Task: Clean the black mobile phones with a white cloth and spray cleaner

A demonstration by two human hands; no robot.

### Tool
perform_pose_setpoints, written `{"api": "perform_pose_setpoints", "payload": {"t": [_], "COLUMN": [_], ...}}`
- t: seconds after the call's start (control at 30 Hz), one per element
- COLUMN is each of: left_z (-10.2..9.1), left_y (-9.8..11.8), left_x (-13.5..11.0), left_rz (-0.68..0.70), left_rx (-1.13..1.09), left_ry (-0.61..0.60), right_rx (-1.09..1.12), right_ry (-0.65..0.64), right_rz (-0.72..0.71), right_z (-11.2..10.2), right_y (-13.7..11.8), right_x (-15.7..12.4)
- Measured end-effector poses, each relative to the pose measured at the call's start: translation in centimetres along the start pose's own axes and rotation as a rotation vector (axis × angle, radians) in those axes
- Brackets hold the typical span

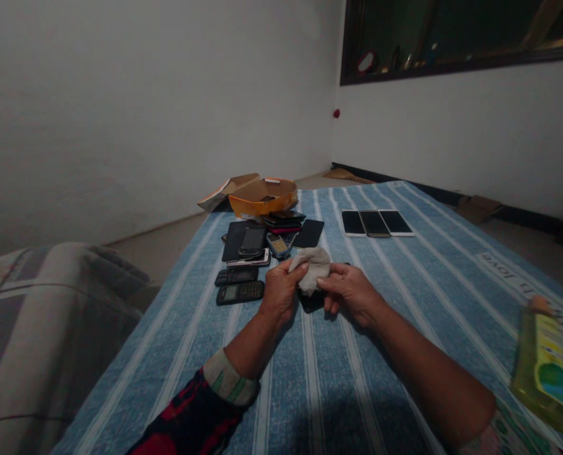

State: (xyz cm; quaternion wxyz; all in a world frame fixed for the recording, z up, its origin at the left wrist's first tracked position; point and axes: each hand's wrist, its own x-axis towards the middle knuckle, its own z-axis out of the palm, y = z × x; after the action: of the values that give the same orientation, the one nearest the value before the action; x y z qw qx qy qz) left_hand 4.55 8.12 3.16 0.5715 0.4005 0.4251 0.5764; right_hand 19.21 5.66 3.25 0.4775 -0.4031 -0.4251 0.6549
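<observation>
Between my two hands is a crumpled whitish cloth (312, 262). My left hand (280, 292) is closed on the cloth's left side, thumb on top. My right hand (350, 292) pinches its right edge, fingers curled under. Below the cloth shows the lower part of a dark phone (312, 302); the cloth hides its upper part, and I cannot tell whether it is held or lies on the bedspread. Left of my left hand lie two black keypad phones (240, 292). Just beyond are a blue keypad phone (278, 245) and a pile of phones (253, 242).
A blue striped cover (177, 354) spreads under everything. At the far end stands an open orange box (262, 203). Three phones (376, 223) lie side by side at the back right. A bottle of yellow-green liquid (546, 373) is at the right edge.
</observation>
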Motion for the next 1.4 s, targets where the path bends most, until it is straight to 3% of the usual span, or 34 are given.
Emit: {"api": "perform_pose_setpoints", "payload": {"t": [0.27,0.47,0.6,1.1,1.27,1.4], "left_z": [0.5,0.7,0.5,-1.8,-2.0,-1.6], "left_y": [-0.2,0.8,1.4,2.0,1.4,1.2], "left_x": [-0.6,-0.7,-0.6,0.6,0.9,0.7], "left_rz": [-0.135,-0.269,-0.285,-0.459,-0.456,-0.450], "left_rx": [-0.086,-0.185,-0.175,0.076,-0.033,-0.083], "left_ry": [-0.106,-0.094,-0.105,-0.405,-0.412,-0.374], "right_rx": [0.043,-0.089,-0.170,-0.534,-0.482,-0.290], "right_ry": [0.147,0.218,0.201,0.188,0.205,0.166], "right_rz": [-0.008,-0.229,-0.282,-0.712,-0.643,-0.396], "right_z": [0.1,-0.2,-0.7,-1.0,-1.0,-1.0], "right_y": [0.4,0.8,1.1,0.6,0.6,0.7], "right_x": [0.5,1.0,1.1,0.7,0.7,0.9]}}
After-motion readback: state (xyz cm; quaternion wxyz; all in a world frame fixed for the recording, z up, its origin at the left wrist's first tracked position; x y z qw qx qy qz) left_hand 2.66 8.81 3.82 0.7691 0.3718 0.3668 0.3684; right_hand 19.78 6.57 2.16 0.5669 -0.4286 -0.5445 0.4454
